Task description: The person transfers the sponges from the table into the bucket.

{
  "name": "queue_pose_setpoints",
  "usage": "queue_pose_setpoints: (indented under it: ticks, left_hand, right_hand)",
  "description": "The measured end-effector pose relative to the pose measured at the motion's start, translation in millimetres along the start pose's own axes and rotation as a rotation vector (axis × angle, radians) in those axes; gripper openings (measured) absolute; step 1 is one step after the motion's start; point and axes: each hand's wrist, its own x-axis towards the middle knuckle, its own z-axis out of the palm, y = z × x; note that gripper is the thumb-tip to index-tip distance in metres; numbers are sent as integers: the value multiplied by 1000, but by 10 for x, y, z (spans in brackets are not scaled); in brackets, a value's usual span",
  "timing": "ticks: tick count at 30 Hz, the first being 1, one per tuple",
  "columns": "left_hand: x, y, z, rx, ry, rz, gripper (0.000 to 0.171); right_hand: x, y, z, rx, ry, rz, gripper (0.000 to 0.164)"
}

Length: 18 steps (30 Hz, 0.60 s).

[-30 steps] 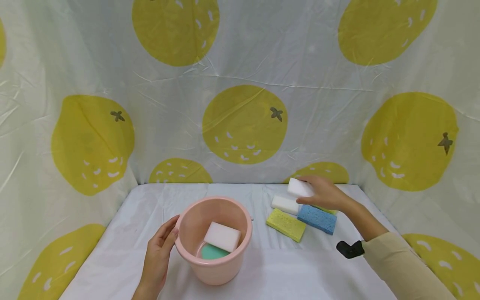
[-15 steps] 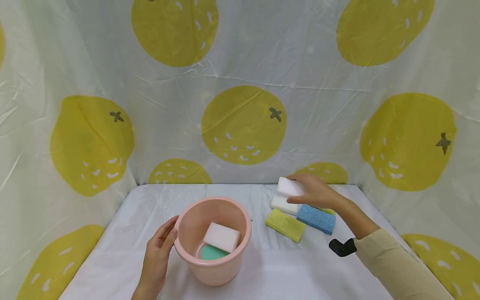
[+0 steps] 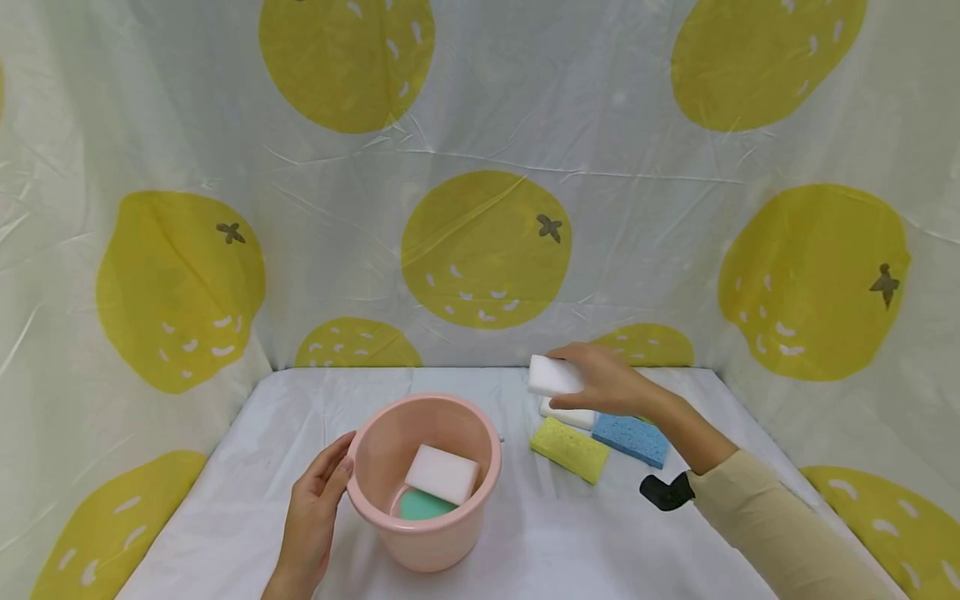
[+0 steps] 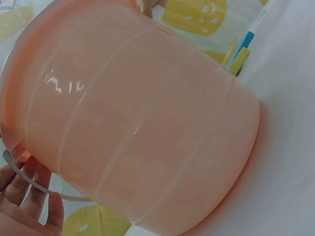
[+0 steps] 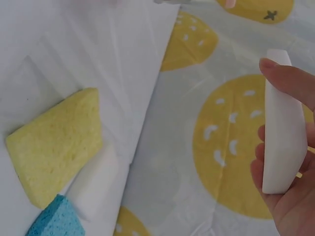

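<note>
My left hand (image 3: 309,508) holds a pink plastic bucket (image 3: 431,546) by the left side of its rim, thumb at the edge. The left wrist view shows the fingers by the bucket's grey handle (image 4: 29,182). Inside the bucket lie a white sponge (image 3: 442,473) and a flat green thing (image 3: 422,504), partly covered by it. My right hand (image 3: 611,385) pinches a white block sponge (image 5: 283,132) between thumb and fingers, raised above the table. Below it rest a second white sponge (image 3: 567,415), a yellow sponge (image 3: 572,450) and a blue sponge (image 3: 632,439).
A yellow-green edge (image 3: 645,419) peeks out behind the blue sponge, mostly hidden by the right hand. White cloth covers the table (image 3: 555,542). Lemon-print curtains (image 3: 480,100) hang at the back and on both sides.
The right hand has carried the white sponge leftward, away from the blue sponge and toward the bucket. The left hand and bucket have stayed in place.
</note>
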Motion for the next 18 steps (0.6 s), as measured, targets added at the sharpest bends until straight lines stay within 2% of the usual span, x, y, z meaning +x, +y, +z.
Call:
queue_pose_setpoints:
  ticks: [13, 18]
  left_hand:
    - [13, -16, 9, 3, -3, -3, 40]
    - [17, -7, -7, 10, 4, -4, 40]
  right_hand:
    - [151, -218, 26, 27, -19, -27, 72]
    - [236, -294, 65, 41, -24, -61, 71]
